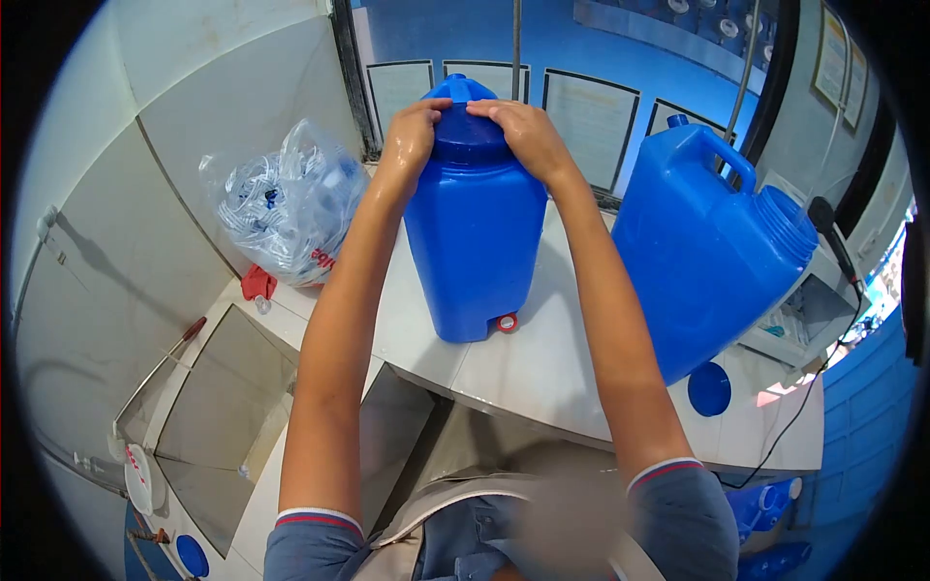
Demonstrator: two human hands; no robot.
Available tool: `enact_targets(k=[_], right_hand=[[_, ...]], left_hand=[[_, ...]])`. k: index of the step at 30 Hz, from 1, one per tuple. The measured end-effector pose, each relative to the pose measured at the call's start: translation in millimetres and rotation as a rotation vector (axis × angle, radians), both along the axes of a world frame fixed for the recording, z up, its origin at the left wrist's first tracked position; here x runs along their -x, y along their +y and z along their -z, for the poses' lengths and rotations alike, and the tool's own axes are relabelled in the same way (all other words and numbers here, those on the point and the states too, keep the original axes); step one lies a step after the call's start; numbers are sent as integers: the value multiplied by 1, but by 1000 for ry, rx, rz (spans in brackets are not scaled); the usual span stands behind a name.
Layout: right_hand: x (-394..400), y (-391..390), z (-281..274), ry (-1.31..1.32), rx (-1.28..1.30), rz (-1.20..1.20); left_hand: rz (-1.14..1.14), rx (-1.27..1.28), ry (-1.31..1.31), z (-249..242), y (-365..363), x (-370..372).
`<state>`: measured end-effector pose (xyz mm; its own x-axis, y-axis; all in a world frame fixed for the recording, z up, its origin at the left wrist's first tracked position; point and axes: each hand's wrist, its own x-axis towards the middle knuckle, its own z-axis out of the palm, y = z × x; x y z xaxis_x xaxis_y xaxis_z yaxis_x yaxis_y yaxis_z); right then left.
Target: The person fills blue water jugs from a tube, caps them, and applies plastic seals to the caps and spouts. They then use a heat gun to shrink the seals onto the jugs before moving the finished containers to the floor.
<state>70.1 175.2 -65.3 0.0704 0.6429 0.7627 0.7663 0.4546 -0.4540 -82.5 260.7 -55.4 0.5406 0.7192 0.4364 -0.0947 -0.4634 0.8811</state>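
Note:
A tall blue plastic water jug (475,232) stands upright on the white tiled counter (542,373), with a small red tap ring near its base. My left hand (415,131) and my right hand (523,131) both press down on the wide blue lid (470,136) at its top, fingers wrapped over the lid's rim. My arms look wet. A second blue jug (702,252) with a handle leans tilted to the right of the first, its wide mouth uncovered.
A clear plastic bag (286,203) full of small caps and taps sits at the back left by the tiled wall. A loose blue lid (709,389) lies on the counter under the tilted jug. A red item (258,283) lies beside the bag.

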Motion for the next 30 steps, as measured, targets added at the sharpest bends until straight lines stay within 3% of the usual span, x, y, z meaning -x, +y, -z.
enact_targets(k=[2,4,7,9,10,14,17,19,20,22,23,24,26,28,30], right_hand=[[-1,-1,-9,-21,55,2],[-5,6,-10,-269,-21,-3],[-12,9,-14,-242,32,-101],[-12,7,-17,-261,19,-66],[-7,2,-13,-274,16,-39],[9,-4,-18,-154,95,18],[32,-13,-13,-464,54,429],[51,-16,-13,-511,84,533],[60,-17,-13,-563,103,639],[74,-12,-9,-496,15,679],[80,-9,-6,-491,5,774],[82,-6,-8,-484,-13,869],[80,-14,-16,-501,7,893],[58,-34,-44,-106,217,613],[-14,4,-33,-77,36,379]], left_hand=[[-37,-72,-4,6,7,-2],[-76,-146,-1,16,16,-3],[-201,-243,62,16,17,-6],[-250,-453,190,15,15,-1],[-254,-433,200,21,13,1],[-129,-348,52,10,13,6],[34,-281,53,1,14,8],[324,9,24,-1,18,4],[324,8,26,1,25,2],[226,-441,-77,11,48,1],[49,-529,-77,12,56,5],[52,-542,-84,5,48,3],[-357,-386,-195,1,7,8],[-399,-377,-78,5,-35,9],[-435,-225,105,10,-59,2]])
